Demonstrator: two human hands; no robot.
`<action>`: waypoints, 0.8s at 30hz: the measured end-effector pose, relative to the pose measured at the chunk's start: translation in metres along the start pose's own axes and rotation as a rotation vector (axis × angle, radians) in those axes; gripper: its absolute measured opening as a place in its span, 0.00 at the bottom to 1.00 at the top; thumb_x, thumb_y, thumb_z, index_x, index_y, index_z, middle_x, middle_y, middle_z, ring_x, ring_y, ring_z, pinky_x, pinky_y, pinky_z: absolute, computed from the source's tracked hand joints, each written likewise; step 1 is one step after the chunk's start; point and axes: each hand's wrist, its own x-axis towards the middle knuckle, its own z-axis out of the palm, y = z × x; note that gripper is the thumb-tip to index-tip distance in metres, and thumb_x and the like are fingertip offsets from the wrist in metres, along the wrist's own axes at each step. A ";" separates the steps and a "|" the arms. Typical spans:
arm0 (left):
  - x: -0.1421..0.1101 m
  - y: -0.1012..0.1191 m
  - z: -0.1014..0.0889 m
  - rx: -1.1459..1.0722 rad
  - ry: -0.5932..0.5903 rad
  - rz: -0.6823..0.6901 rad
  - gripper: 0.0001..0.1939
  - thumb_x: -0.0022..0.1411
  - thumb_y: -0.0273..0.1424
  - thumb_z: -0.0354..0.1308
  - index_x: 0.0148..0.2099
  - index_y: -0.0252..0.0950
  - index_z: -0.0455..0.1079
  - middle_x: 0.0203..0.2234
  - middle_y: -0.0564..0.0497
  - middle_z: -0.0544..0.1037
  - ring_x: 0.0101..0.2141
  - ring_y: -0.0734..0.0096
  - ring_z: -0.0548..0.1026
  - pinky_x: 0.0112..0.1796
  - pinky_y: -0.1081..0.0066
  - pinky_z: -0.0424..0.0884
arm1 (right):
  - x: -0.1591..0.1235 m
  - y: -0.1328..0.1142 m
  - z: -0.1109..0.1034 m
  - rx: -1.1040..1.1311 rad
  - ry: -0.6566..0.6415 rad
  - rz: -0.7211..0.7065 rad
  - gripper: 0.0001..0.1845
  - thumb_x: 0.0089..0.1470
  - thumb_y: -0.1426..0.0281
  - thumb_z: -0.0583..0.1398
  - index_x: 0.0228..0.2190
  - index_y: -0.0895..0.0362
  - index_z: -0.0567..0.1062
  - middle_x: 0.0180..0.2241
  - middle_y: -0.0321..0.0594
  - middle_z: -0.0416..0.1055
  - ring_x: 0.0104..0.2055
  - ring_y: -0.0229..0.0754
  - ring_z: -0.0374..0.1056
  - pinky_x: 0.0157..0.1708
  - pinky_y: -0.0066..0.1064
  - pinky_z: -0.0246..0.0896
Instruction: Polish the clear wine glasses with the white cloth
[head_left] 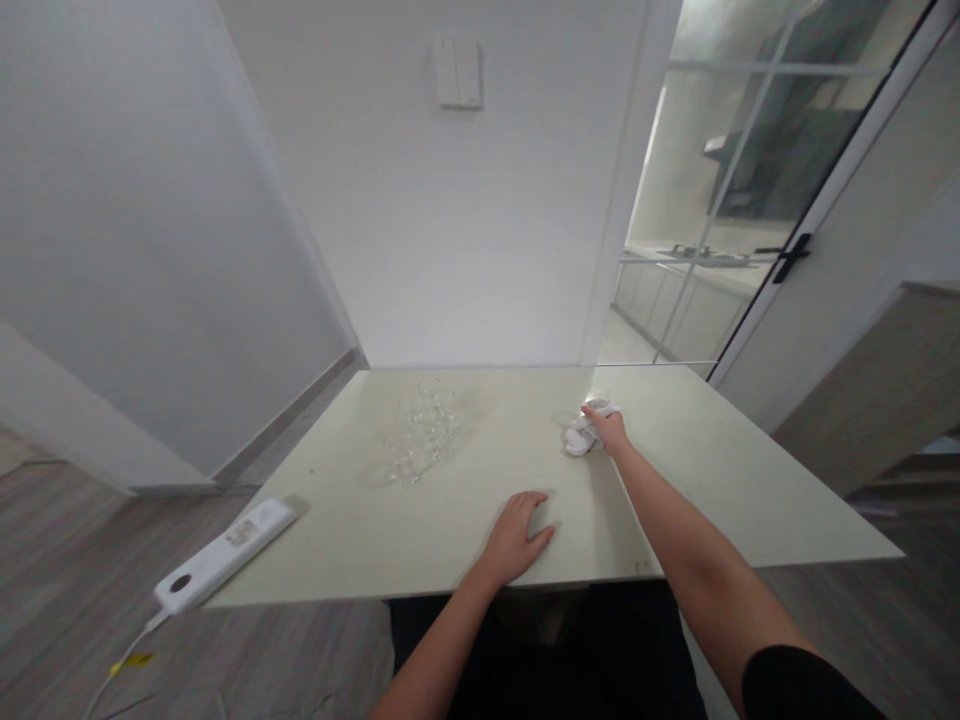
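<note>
My right hand (pixel 609 428) reaches to the back right of the pale table (pixel 495 420), its fingers closed on a crumpled white cloth (pixel 579 440). A shiny, clear patch shows beside those fingers; I cannot make out whether it is glass. My left hand (pixel 516 538) rests near the table's front edge, holding nothing, with thumb and fingers apart. Left of the middle stands a cluster of several clear glasses (pixel 424 435), hard to tell from one another. The cloth lies well to their right.
A white power strip (pixel 225 555) sits across the table's left edge, its cable running down to the floor. Behind the table rises a white wall with a light switch (pixel 458 73). A glazed door (pixel 705 200) with a black handle is at the right.
</note>
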 end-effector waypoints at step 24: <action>-0.001 0.001 -0.001 0.062 -0.017 0.049 0.19 0.60 0.32 0.57 0.53 0.37 0.63 0.49 0.45 0.71 0.51 0.60 0.67 0.54 0.56 0.63 | -0.005 0.001 -0.018 -0.059 0.302 -0.046 0.07 0.43 0.65 0.53 0.24 0.56 0.67 0.25 0.37 0.70 0.32 0.43 0.67 0.33 0.31 0.63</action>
